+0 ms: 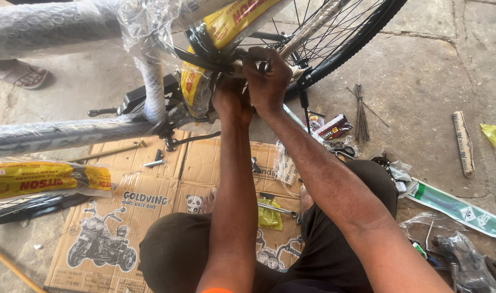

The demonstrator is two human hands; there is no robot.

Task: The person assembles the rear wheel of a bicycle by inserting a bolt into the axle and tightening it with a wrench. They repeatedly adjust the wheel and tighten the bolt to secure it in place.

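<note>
Both hands up at the bike's rear hub area, close together, touching. Right hand point(267, 81) closed round a metal part by the axle, fingers curled tight; what exactly it grips is hidden under the fingers. Left hand point(231, 103) just below and left of it, closed too, pressed against the chain guard point(196, 81), which has yellow wrap w/ clear plastic over it; can't tell what the left grip holds.

Rear wheel point(340, 38) runs up and right from the hands, black tyre, spokes showing. Frame tubes point(58, 133) in bubble wrap cross left side; black pedal point(142, 97) sits left of the hands, crank point(191, 140) below them.

Person sits on flattened cardboard point(123, 195) on a concrete floor point(421, 70), knees in dark shorts at bottom. On cardboard betw. the knees: wrench point(278, 209) lying on a yellow packet point(269, 217). More small tools by the cardboard's top edge: a brass-coloured rod point(109, 152), a small metal piece point(156, 161).

Right of the arm on the floor: small red box point(332, 129), bundle of thin sticks point(361, 111), long green-white packet point(457, 209), plastic bags w/ parts point(465, 255). Another person's sandalled foot point(23, 73) top left, well apart from the hands.
</note>
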